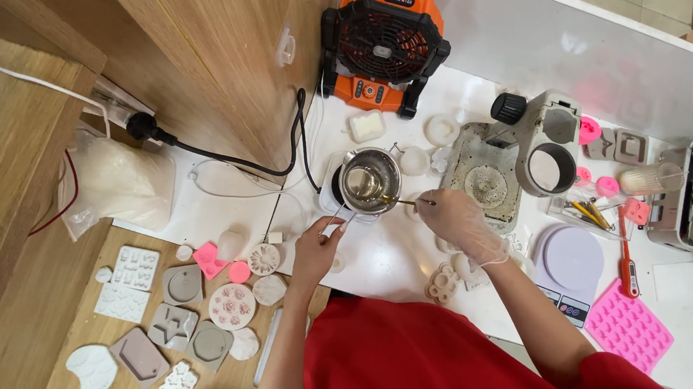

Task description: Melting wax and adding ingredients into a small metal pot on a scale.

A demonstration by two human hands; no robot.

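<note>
The left hand is bare and closed on the long handle of a small steel melting pot, gripping it near the handle's free end. The pot stands on a dark base at the rear of the white worktop, directly in front of an orange and black portable fan. Clear liquid lies in the bottom of the pot.

The right hand wears a thin transparent glove. Its fingers are pinched narrowly on a slim stirring stick, which lies nearly level and reaches over the pot's right rim, its tip in the liquid. Both forearms extend from a red garment at the lower edge of the view.

Just right of the pot sits a stained grey tray with a round cast piece in it, and beside that a grey machine with an open round bowl. Further right lie a round lilac kitchen scale, a red probe thermometer and a pink silicone mould sheet. A white block and a white round mould rest between the fan and the pot.

On the lower wooden surface to the left, well apart from both hands, stands a group of grey, white and pink moulds and cast shapes. A clear bag of white granules lies at the far left, near a black power plug and cable.
</note>
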